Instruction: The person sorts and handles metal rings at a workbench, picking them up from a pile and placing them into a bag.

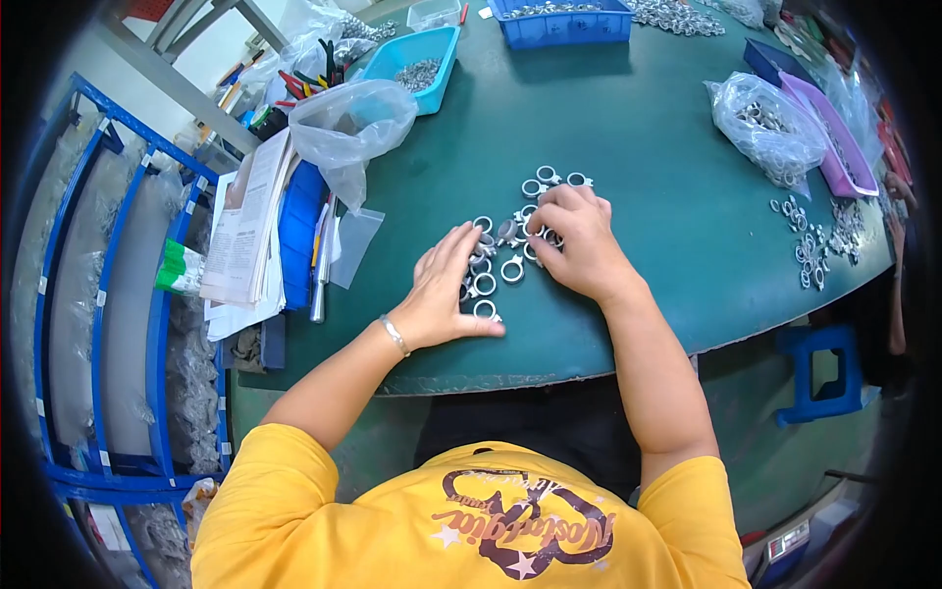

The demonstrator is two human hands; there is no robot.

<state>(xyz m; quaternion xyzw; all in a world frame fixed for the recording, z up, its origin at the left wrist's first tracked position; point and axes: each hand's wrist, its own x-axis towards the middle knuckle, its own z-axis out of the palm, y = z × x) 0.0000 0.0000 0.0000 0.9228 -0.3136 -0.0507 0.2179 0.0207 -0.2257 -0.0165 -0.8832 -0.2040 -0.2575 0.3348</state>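
Note:
Several silver metal rings with small side lugs (pixel 512 268) lie in a loose cluster on the green table, between my two hands. My left hand (pixel 437 290) rests along the cluster's left side, its fingers stretched out and the thumb spread apart. Some rings touch or sit partly under its fingers. On the right, my right hand (pixel 584 245) is bent over the cluster, with fingers curled and metal rings (pixel 552 239) between thumb and fingers. Its palm side is hidden, so how many rings it covers cannot be seen. A few rings (pixel 547 175) lie just beyond it.
Blue bin (pixel 569 29) and turquoise bin (pixel 432 96) of small parts stand at the back. Bagged rings (pixel 760 118), a pink tray (pixel 852 177) and loose rings (pixel 810 255) lie right. Papers (pixel 250 221) and a plastic bag (pixel 348 128) are left. A blue stool (pixel 819 373) stands right.

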